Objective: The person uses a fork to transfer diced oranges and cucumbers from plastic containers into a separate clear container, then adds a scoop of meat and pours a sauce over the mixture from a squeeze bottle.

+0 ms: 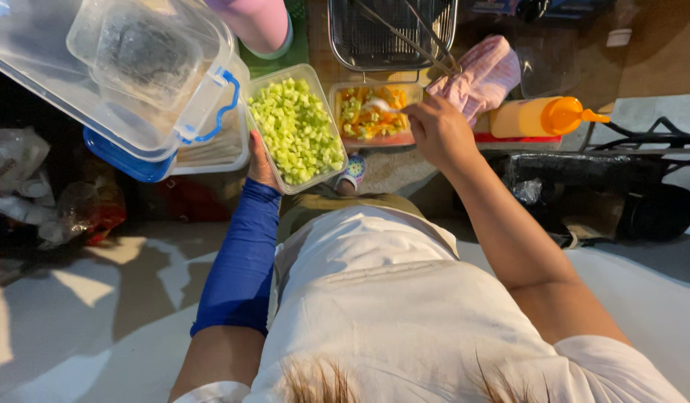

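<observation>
My left hand (260, 160), in a blue arm sleeve, grips the near edge of a clear plastic tub of diced green vegetable (296, 128) and holds it up. My right hand (436, 131) holds a white spoon (378, 105) whose bowl rests in a second clear tub of mixed orange, yellow and green diced pieces (371, 112), just right of the green tub. Most of the spoon's handle is hidden in my fingers.
Stacked clear lidded boxes with blue clips (129, 75) fill the upper left. A wire rack with metal tongs (393, 30) is beyond the tubs, a pink cloth (481, 75) beside it, an orange squeeze bottle (543, 117) lying at right. Plastic bags (32, 186) sit at left.
</observation>
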